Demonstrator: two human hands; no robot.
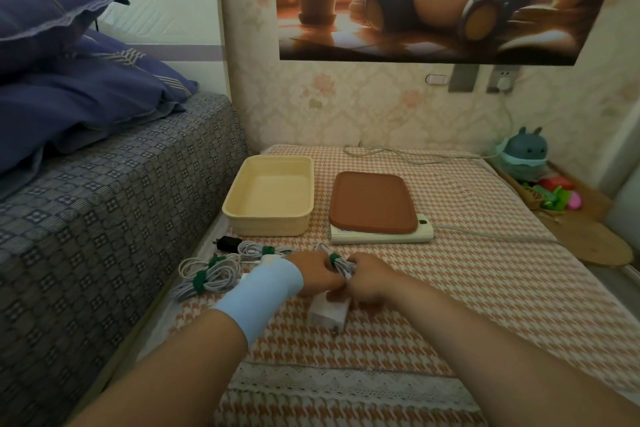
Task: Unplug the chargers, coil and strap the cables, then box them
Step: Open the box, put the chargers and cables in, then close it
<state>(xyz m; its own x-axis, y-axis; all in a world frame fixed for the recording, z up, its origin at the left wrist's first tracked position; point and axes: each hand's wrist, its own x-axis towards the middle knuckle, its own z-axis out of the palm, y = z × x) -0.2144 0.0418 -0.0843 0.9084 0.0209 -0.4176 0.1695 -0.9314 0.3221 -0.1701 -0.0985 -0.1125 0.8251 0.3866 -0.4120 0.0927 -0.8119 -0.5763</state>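
My left hand [313, 272] and my right hand [367, 276] both pinch a coiled white cable [341, 265] with a green strap round it, held just above a white charger brick [327, 312] on the checked cloth. To the left lie two more coiled white cables, each bound with a green strap: one [207, 276] near the bed and one [258, 250] beside a black charger [228, 243]. An open cream box [273, 196] stands behind them with nothing in it. Its brown lid [372, 206] lies on a white power strip [426, 230].
A bed with a patterned cover [104, 218] and blue pillows borders the table on the left. A wall socket [504, 81] with a white plug feeds a cord [415, 152] along the back. A teal toy [524, 158] and small coloured items sit at the right.
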